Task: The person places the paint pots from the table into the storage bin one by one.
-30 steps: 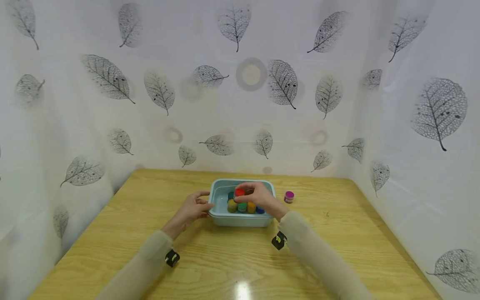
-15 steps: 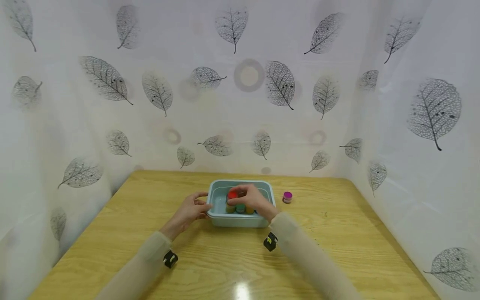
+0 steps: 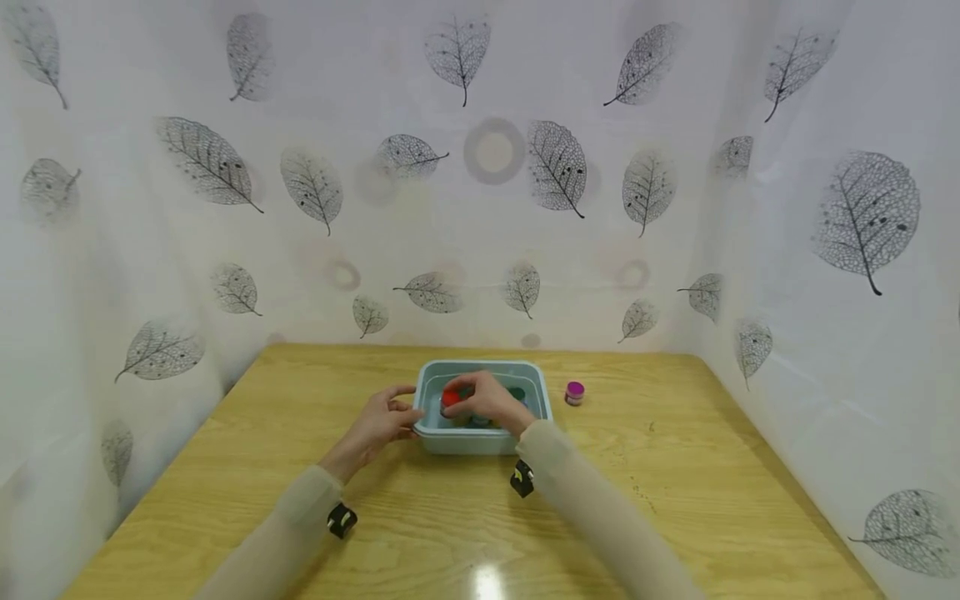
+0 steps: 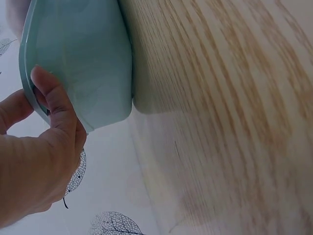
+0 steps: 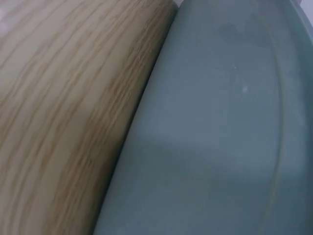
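My left hand pinches the left rim of a light blue-green plastic basin. The left wrist view shows that hand with thumb and fingers on either side of the rim, against the basin's outer wall. Inside the basin, near its left end, my right hand holds a small paint jar with a red lid between thumb and fingers. Several other jars stand in the basin, mostly hidden by that hand; one with a dark green lid shows. Only the basin's wall and the tabletop fill the right wrist view.
A small jar with a magenta lid stands on the wooden table, to the right of the basin. A white curtain with leaf prints hangs behind the table and along both sides.
My right hand has carried the red-lidded jar leftward and lower in the basin, from over the other jars to the left end. The left hand keeps its place on the rim.
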